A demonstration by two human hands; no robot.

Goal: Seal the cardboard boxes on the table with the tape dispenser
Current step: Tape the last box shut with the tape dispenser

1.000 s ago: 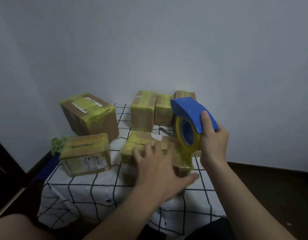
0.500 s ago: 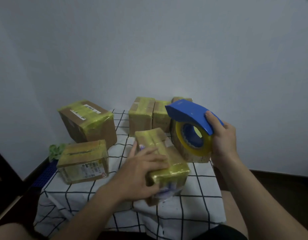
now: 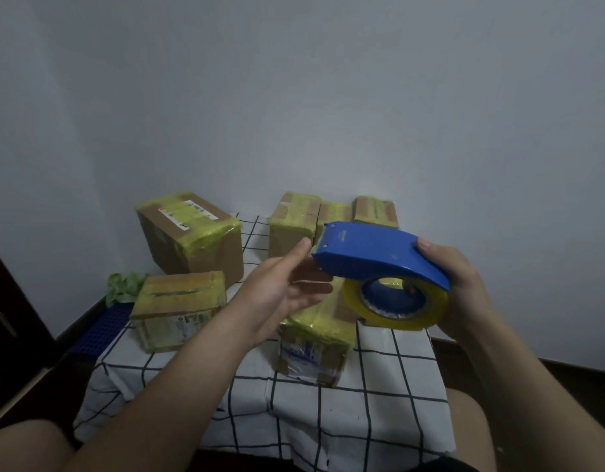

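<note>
My right hand (image 3: 461, 284) grips a blue tape dispenser (image 3: 372, 257) loaded with a yellowish tape roll (image 3: 396, 306), held in the air over the table. My left hand (image 3: 287, 284) is raised palm-up beside the dispenser's front end, fingers relaxed, its fingertips under the blue nose. Below them a cardboard box wrapped in yellow tape (image 3: 314, 345) lies on the checked tablecloth (image 3: 379, 386). Several more taped boxes stand around: a large one (image 3: 188, 236) at the back left, a flat one (image 3: 178, 308) at the left, a row (image 3: 294, 219) at the back.
A pale wall (image 3: 328, 97) rises right behind the table. A green crumpled thing (image 3: 122, 287) and a blue grid mat (image 3: 100, 332) lie off the table's left edge. Dark floor shows at both sides. My knees are at the bottom corners.
My left hand has let go of the middle box and risen to the dispenser's front end. My right hand has lowered and tilted the dispenser toward it.
</note>
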